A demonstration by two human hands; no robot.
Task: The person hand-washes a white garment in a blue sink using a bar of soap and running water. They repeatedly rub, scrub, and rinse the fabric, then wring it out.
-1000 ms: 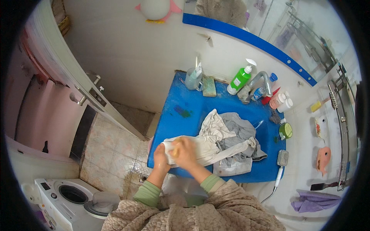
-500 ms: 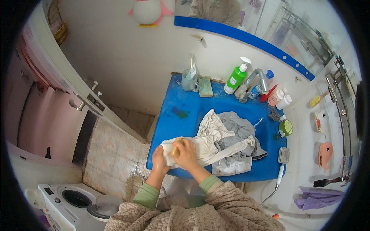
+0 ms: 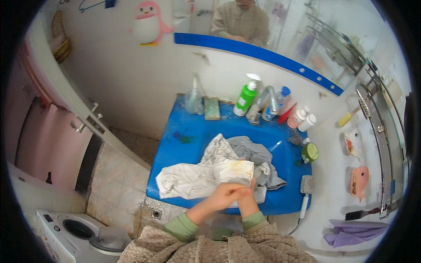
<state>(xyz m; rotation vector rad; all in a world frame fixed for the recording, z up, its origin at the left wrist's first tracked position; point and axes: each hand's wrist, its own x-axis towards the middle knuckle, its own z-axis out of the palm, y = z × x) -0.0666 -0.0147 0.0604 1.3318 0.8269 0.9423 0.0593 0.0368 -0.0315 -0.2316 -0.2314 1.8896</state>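
A white garment (image 3: 186,177) lies rumpled across the front of the blue sink counter, with a grey garment (image 3: 252,149) bunched behind it in the basin. Yellowish smears mark the raised part of the white cloth. My right hand (image 3: 249,193) is at that part, its fingers mostly hidden behind the cloth that it holds. Against it, my left hand (image 3: 226,195) is closed with curled fingers; whatever it may grip is hidden. The earlier yellowish bar of soap does not show now.
Along the back of the blue counter (image 3: 164,164) stand a cup (image 3: 193,103), a sponge-like block (image 3: 212,108), a green pump bottle (image 3: 245,98), the tap (image 3: 272,98) and several small bottles. A shower head (image 3: 307,184) hangs at the right edge; a washing machine (image 3: 57,245) stands lower left.
Both hands have moved right together, the left crossing from the cloth's left end to beside the right. The white cloth's left end now lies loose. The soap has gone from sight; the view has shifted.
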